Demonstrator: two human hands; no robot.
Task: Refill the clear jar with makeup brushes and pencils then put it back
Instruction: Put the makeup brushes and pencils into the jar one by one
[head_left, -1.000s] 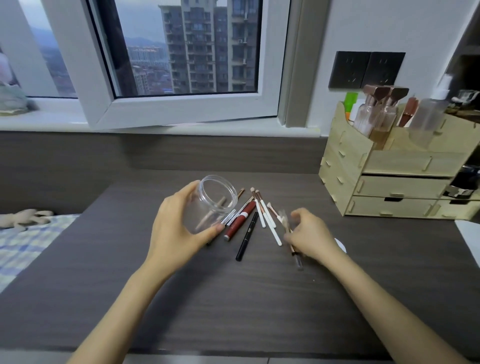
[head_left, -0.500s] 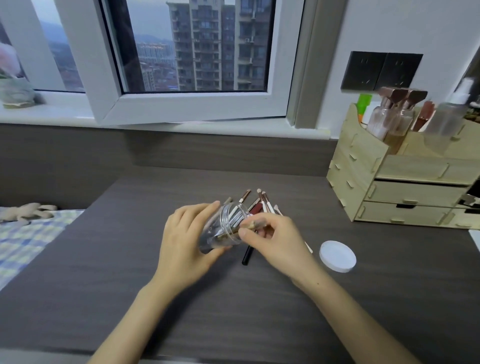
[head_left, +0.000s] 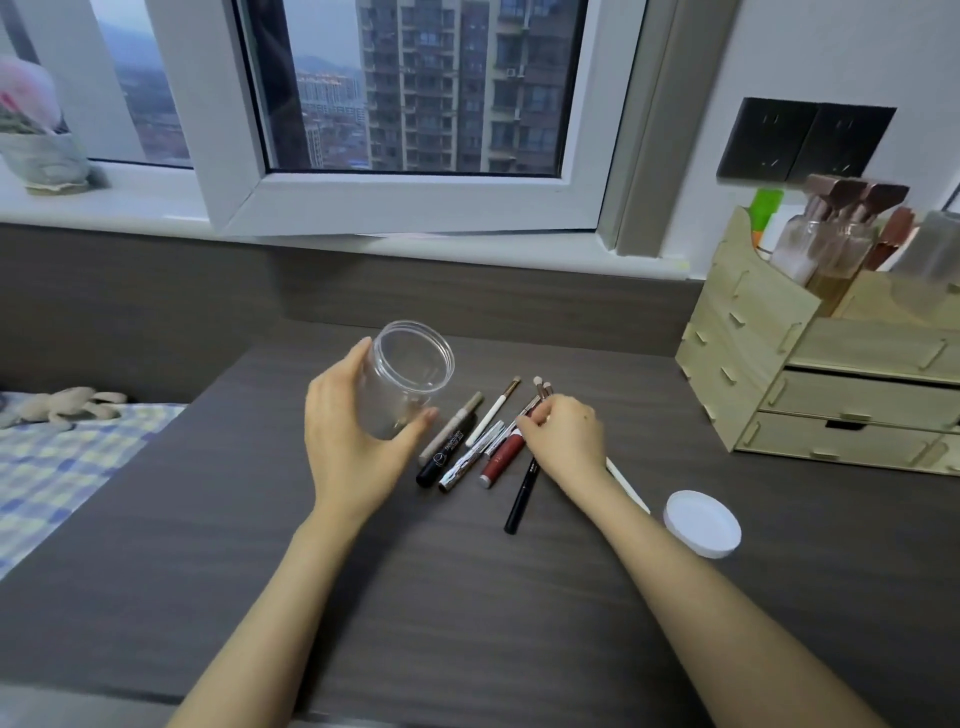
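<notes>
Two hands work over the dark tabletop (head_left: 467, 597). Left hand (head_left: 353, 441) grips the clear jar (head_left: 408, 376), tilted, mouth facing near and right, just left of the scattered brushes and pencils (head_left: 478, 441). Right hand (head_left: 566, 436) has its fingers (head_left: 537, 421) pinched on thin brushes in that pile. White lid (head_left: 702, 524) lies near right.
</notes>
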